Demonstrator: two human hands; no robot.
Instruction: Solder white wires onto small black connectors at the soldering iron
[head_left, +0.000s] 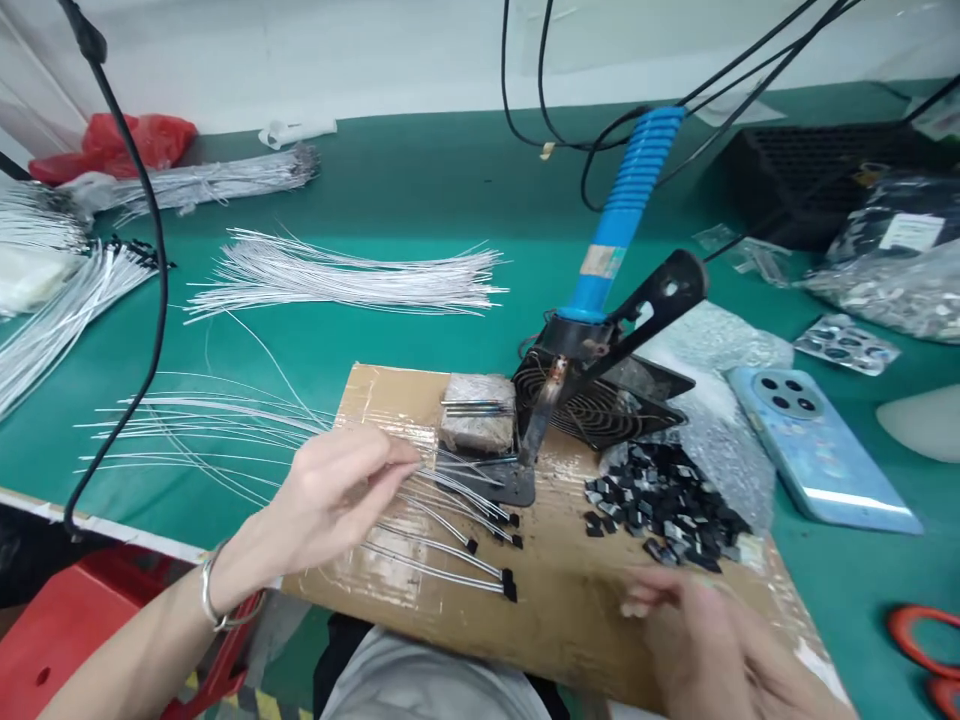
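Observation:
My left hand [341,490], with a bracelet at its wrist, pinches a thin white wire over the left part of the cardboard [570,620]. Below its fingers, several white wires [442,570] end in small black pieces [509,585]. At the lower right, my right hand [705,630] is blurred, its thumb and fingertips close together; what they hold, if anything, cannot be made out. A pile of black pieces [675,500] lies beyond it. A blue-handled soldering iron [626,210] leans in its stand, its tip above a dark metal plate [514,485] beside a grey block [478,425].
A bundle of white wires [345,280] lies behind the cardboard, with more bundles at the far left. A black cable [159,250] hangs down at left. A blue phone [825,450], red-handled scissors [919,640] and plastic bags [892,290] are at right. A red stool [75,630] stands lower left.

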